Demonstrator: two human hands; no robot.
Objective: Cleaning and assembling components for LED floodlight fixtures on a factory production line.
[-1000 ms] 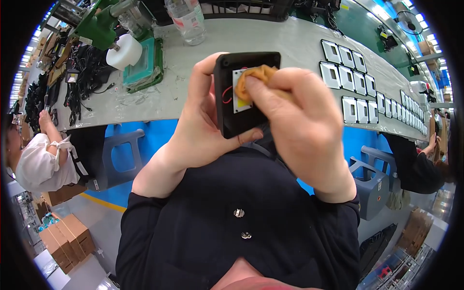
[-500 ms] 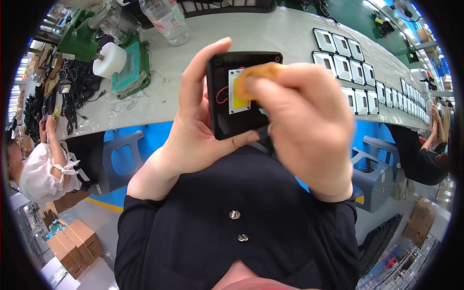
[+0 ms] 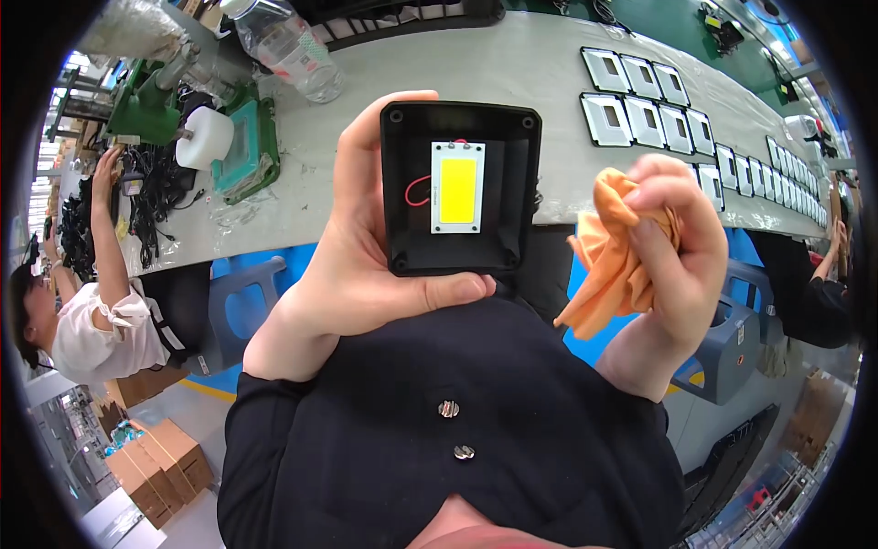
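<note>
My left hand [image 3: 366,265] grips a black square lamp housing [image 3: 460,188] from its left side and underneath, thumb along the bottom edge. Inside the housing sits a yellow rectangular light chip on a white plate [image 3: 457,187], with a red wire at its left. My right hand [image 3: 672,265] is off to the right of the housing, apart from it, bunched around an orange cloth [image 3: 617,256] that hangs down from the fingers.
A long grey worktable [image 3: 494,73] runs behind, with a row of several similar housings [image 3: 640,105] at right, a clear plastic bottle [image 3: 288,50], a white tape roll [image 3: 203,137] and a green fixture [image 3: 247,151]. A co-worker [image 3: 87,320] sits at left; another person [image 3: 823,274] at right. Blue stools stand below.
My right hand with the orange cloth has pulled away to the right off the housing, uncovering the yellow chip. The housing has shifted slightly right and closer.
</note>
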